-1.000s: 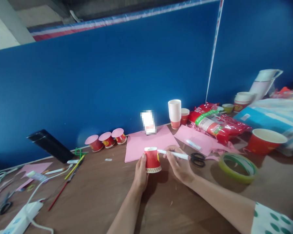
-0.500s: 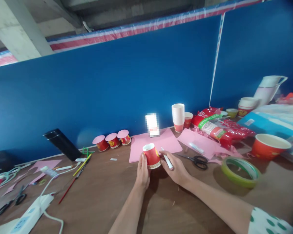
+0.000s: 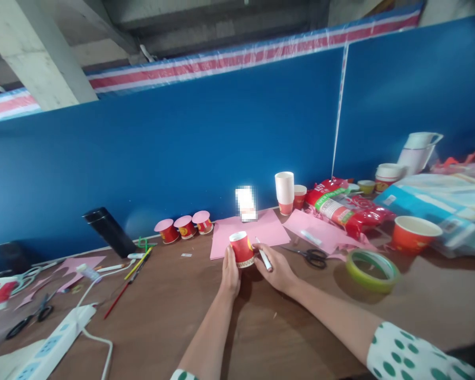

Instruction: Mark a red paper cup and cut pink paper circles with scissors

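Note:
A red paper cup [image 3: 243,250] with a white top is in front of me, above the brown table. My left hand [image 3: 231,272] is closed around its left side. Between the thumb and fingers of my right hand [image 3: 277,268] lies a white marker pen [image 3: 263,255], slanting down to the right. The fingertips of that hand are close to the cup's right side; whether they touch it I cannot tell. Just beyond the cup are pink paper sheets [image 3: 221,237]. Black-handled scissors [image 3: 315,257] lie to the right of my right hand.
Three red cups topped with pink discs [image 3: 185,228] stand near the blue partition [image 3: 182,148]. A stack of white cups [image 3: 285,187], a red cup package [image 3: 336,203] and a tape roll [image 3: 372,285] are on the right. Left are a black bottle [image 3: 111,232] and a power strip [image 3: 55,343].
The view has shifted slightly, so things on the right appear further left. Both hands keep their hold on the cup and the marker pen.

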